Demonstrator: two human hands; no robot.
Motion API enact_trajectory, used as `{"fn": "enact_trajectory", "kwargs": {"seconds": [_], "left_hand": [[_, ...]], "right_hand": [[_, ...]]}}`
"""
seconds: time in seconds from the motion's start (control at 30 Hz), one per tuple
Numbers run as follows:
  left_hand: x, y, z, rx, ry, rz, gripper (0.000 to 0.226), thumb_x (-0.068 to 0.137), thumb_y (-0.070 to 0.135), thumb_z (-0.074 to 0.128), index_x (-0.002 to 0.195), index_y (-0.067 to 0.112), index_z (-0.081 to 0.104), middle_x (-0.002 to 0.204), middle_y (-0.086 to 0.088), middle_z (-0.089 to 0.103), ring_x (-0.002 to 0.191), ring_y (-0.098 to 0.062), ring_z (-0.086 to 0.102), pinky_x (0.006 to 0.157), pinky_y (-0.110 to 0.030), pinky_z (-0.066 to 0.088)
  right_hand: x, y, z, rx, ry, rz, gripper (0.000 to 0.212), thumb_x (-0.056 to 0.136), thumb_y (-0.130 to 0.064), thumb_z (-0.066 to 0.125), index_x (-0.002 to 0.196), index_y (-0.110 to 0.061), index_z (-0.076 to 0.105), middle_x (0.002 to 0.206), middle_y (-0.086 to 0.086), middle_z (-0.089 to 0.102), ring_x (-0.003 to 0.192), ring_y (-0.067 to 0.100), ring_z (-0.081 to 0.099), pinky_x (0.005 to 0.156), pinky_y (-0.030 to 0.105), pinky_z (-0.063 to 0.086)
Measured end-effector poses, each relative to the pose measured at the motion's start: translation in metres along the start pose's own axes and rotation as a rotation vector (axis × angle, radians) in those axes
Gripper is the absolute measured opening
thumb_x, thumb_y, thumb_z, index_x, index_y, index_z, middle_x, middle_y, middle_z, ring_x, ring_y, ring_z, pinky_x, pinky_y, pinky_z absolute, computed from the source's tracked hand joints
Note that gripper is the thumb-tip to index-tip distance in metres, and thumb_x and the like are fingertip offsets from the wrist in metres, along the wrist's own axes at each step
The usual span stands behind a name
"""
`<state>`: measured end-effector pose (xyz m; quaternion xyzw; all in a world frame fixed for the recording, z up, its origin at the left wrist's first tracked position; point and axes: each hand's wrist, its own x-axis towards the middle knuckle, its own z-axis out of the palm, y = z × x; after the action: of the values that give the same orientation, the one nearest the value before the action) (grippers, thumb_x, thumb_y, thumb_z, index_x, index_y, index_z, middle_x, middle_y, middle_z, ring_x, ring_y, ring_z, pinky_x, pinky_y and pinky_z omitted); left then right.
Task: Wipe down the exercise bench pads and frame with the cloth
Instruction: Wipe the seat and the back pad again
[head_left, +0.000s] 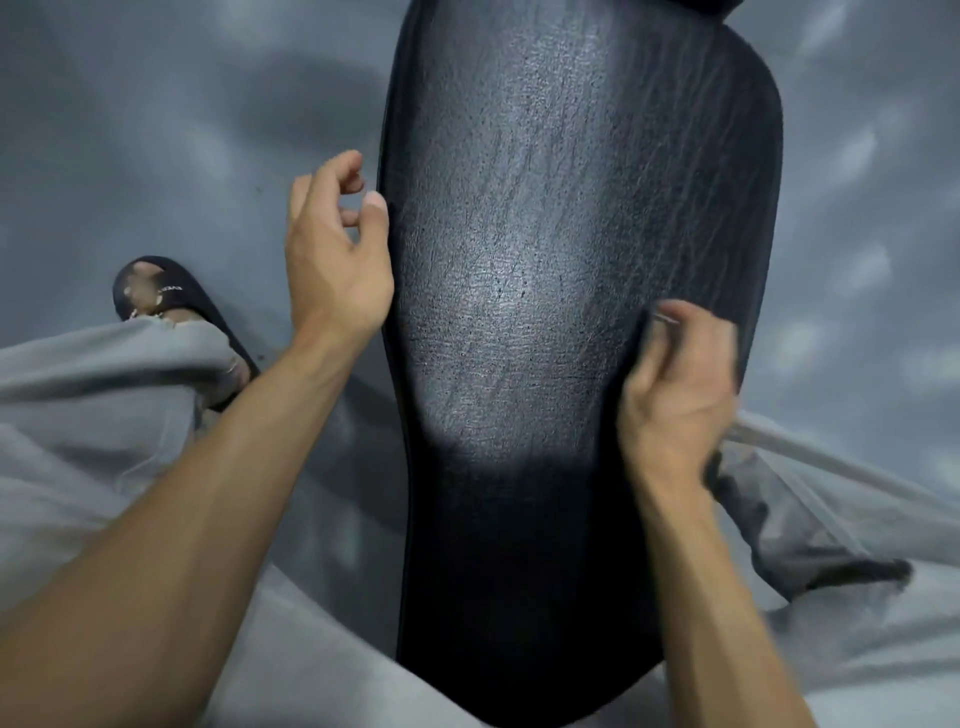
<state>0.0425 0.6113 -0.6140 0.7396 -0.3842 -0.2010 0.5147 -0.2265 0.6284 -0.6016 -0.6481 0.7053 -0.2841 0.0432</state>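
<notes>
Two bare forearms are seen nearest, reaching from the near corners over grey trouser legs (104, 415); between them runs the black bench pad (571, 260), long and rounded, waisted at the near end, its grained vinyl creased, finely cracked and shiny where light falls. The left hand (337, 249) is held just beside the pad's left edge, fingers loosely curled and holding nothing, the thumb tip at or near the edge. The right hand (675, 384) is blurred at the pad's right edge; its fingers are curled round a dark cloth (691, 332), which is pressed on the pad, with more crumpled dark fabric hanging below the wrist. A black slide sandal (171, 306) is seen on the smooth grey floor (156, 130) at left.
</notes>
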Motion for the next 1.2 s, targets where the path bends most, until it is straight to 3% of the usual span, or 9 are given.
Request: {"fn": "enact_trajectory", "kwargs": {"seconds": [0.13,0.23,0.37,0.47,0.6,0.73,0.87,1.0,1.2], "left_hand": [[0.000,-0.005,0.002,0.001,-0.015,-0.004,0.038,0.103,0.021,0.048,0.138,0.012,0.060,0.122,0.002,0.054,0.094,0.023,0.052,0.092,-0.010,0.043],[0.000,-0.005,0.005,0.003,-0.024,0.004,0.037,0.105,0.023,0.046,0.138,0.016,0.061,0.121,0.005,0.055,0.093,0.020,0.053,0.092,-0.012,0.045],[0.000,-0.010,0.009,-0.009,-0.040,0.008,0.037,0.106,0.027,0.045,0.139,0.021,0.060,0.125,0.006,0.057,0.094,0.016,0.055,0.093,-0.013,0.043],[-0.002,-0.013,0.012,-0.030,-0.043,0.006,0.037,0.108,0.030,0.043,0.142,0.024,0.057,0.129,0.004,0.060,0.096,0.014,0.055,0.097,-0.017,0.044],[-0.006,-0.015,0.013,-0.018,-0.040,0.027,0.039,0.110,0.031,0.039,0.146,0.022,0.054,0.136,0.003,0.059,0.104,0.024,0.048,0.100,-0.009,0.036],[-0.007,-0.015,0.014,-0.021,-0.034,0.025,0.039,0.111,0.031,0.039,0.146,0.022,0.053,0.133,0.007,0.057,0.105,0.026,0.046,0.099,-0.004,0.031],[-0.008,-0.015,0.015,-0.032,-0.036,0.020,0.039,0.111,0.030,0.040,0.147,0.022,0.053,0.132,0.007,0.057,0.103,0.027,0.046,0.097,-0.002,0.030],[-0.007,-0.019,0.016,-0.048,-0.043,0.018,0.040,0.111,0.032,0.040,0.147,0.021,0.053,0.134,0.006,0.057,0.104,0.024,0.048,0.099,-0.006,0.033],[0.003,-0.017,0.012,-0.170,-0.099,-0.085,0.034,0.106,0.033,0.048,0.137,0.024,0.061,0.122,0.005,0.068,0.093,-0.004,0.061,0.091,-0.027,0.050]], "right_hand": [[-0.034,-0.103,0.037,0.066,-0.194,-0.261,0.025,0.103,-0.036,0.048,0.120,-0.027,0.064,0.109,0.002,0.059,0.075,0.027,0.064,0.056,0.037,0.050],[-0.040,-0.126,0.040,0.098,-0.350,-0.413,0.028,0.105,-0.039,0.048,0.127,-0.029,0.061,0.111,0.001,0.057,0.076,0.030,0.065,0.055,0.042,0.053],[-0.008,-0.062,0.020,0.071,-0.217,-0.286,0.027,0.104,-0.042,0.052,0.124,-0.028,0.064,0.115,-0.001,0.062,0.088,0.025,0.067,0.069,0.040,0.055],[0.025,0.006,-0.006,0.032,-0.077,-0.090,0.026,0.104,-0.038,0.051,0.121,-0.022,0.065,0.117,0.004,0.064,0.101,0.022,0.060,0.084,0.039,0.045],[0.037,0.038,-0.015,-0.054,-0.025,0.057,0.025,0.104,-0.030,0.050,0.121,-0.017,0.063,0.116,0.010,0.064,0.105,0.028,0.057,0.086,0.038,0.040],[0.014,-0.017,0.003,0.086,-0.071,-0.123,0.022,0.103,-0.026,0.056,0.122,-0.018,0.063,0.114,0.004,0.063,0.100,0.019,0.061,0.082,0.036,0.046],[-0.002,-0.065,0.014,0.194,-0.340,-0.416,0.044,0.099,-0.028,0.065,0.140,-0.019,0.052,0.114,-0.003,0.058,0.086,0.010,0.058,0.074,0.032,0.054],[0.043,-0.069,0.009,0.216,-0.142,-0.403,0.045,0.095,-0.019,0.071,0.136,-0.008,0.057,0.113,0.004,0.063,0.091,0.002,0.051,0.085,0.013,0.041],[0.027,-0.068,0.020,0.026,-0.317,-0.675,0.019,0.092,-0.019,0.072,0.110,-0.012,0.071,0.101,0.006,0.064,0.087,0.028,0.055,0.076,0.037,0.041]]}}
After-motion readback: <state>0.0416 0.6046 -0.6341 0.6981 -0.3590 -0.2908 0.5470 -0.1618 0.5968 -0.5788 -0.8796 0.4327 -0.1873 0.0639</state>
